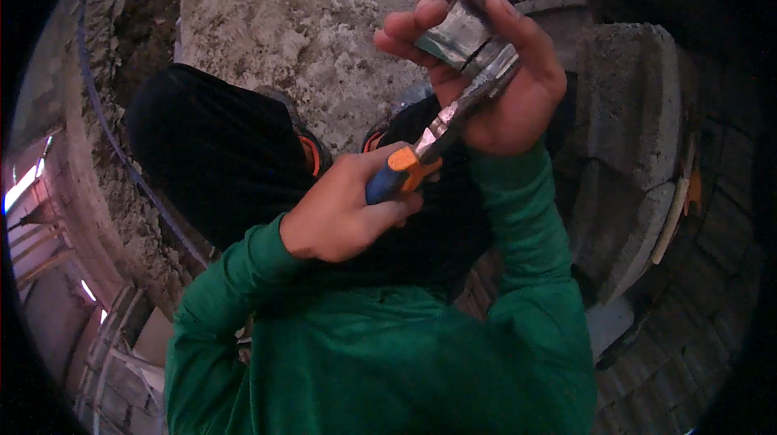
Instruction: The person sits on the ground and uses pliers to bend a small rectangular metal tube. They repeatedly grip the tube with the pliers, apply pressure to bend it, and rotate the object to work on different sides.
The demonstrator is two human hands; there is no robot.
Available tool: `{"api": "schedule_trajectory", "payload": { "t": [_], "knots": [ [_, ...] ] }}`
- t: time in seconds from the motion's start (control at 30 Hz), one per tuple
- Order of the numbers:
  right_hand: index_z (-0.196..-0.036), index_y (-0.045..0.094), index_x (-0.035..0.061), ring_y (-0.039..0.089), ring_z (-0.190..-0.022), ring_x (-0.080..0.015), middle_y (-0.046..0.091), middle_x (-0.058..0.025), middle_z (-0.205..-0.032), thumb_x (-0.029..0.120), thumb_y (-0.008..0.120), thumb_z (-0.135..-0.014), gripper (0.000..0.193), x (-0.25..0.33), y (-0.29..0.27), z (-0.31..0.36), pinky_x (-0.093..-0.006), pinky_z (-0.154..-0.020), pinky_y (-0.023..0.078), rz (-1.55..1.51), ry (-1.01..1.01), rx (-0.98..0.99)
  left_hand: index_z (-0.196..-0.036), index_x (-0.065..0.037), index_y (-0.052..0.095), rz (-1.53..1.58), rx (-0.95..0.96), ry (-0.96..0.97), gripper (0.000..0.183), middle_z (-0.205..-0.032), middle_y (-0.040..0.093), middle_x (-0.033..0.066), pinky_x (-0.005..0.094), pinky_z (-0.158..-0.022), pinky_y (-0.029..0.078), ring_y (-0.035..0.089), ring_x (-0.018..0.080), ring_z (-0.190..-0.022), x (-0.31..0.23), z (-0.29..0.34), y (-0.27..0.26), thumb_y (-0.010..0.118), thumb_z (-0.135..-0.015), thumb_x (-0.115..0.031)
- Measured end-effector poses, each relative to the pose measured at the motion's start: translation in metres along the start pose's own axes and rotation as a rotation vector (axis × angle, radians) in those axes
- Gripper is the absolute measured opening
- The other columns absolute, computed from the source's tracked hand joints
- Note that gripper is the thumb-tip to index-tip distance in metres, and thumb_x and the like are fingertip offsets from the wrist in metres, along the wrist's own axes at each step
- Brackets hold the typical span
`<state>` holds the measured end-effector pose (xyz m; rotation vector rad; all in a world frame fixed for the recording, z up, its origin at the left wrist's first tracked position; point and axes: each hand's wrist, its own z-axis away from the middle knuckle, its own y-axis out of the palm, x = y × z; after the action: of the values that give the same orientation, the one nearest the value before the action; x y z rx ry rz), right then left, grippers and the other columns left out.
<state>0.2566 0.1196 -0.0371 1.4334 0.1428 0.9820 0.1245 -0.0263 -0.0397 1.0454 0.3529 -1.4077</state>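
My left hand [348, 207] is wrapped round the blue-and-orange handle of a pliers-like hand tool [429, 134]; whether it is pliers or snips I cannot tell. Its metal jaws point up and to the right, reaching my right palm. There my right hand [518, 95], palm up, holds a small bent piece of shiny sheet metal [457, 34] between curled fingers and thumb. A dark line crosses the metal near the jaws. The jaw tips overlap the metal, and their exact contact is hard to make out.
Rough, stained concrete [251, 14] lies beyond my dark-clothed knees [210, 152]. Grey concrete blocks [627, 103] are stacked at the right, with a thin wooden strip [670, 220] beside them. A bluish hose or cable [121, 148] runs along the left.
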Motion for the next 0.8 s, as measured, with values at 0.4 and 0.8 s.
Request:
{"api": "schedule_trajectory", "payload": {
  "t": [0.4,0.8],
  "knots": [
    [-0.134,0.054,-0.0027,0.065,-0.119,-0.0397,0.066,-0.0167,-0.110,0.033,0.045,-0.107,0.045,0.016,-0.037,-0.014,-0.0612,-0.112,0.045,-0.004,-0.102,0.329,-0.110,-0.004,0.064,-0.331,-0.318,0.155,0.028,-0.086,0.061,0.0042,0.0325,-0.070,0.045,0.055,0.0113,-0.078,-0.007,-0.001,0.000,0.074,-0.095,-0.025],
    [-0.133,0.054,-0.0028,0.066,-0.117,-0.0400,0.066,-0.0176,-0.112,0.035,0.043,-0.108,0.047,0.011,-0.034,-0.010,-0.0595,-0.107,0.050,0.008,-0.096,0.321,-0.106,-0.002,0.067,-0.246,-0.181,0.074,0.032,-0.074,0.053,0.0000,0.0302,-0.065,0.043,0.049,0.0077,-0.072,-0.001,0.003,-0.006,0.072,-0.100,-0.032]
  ]
}}
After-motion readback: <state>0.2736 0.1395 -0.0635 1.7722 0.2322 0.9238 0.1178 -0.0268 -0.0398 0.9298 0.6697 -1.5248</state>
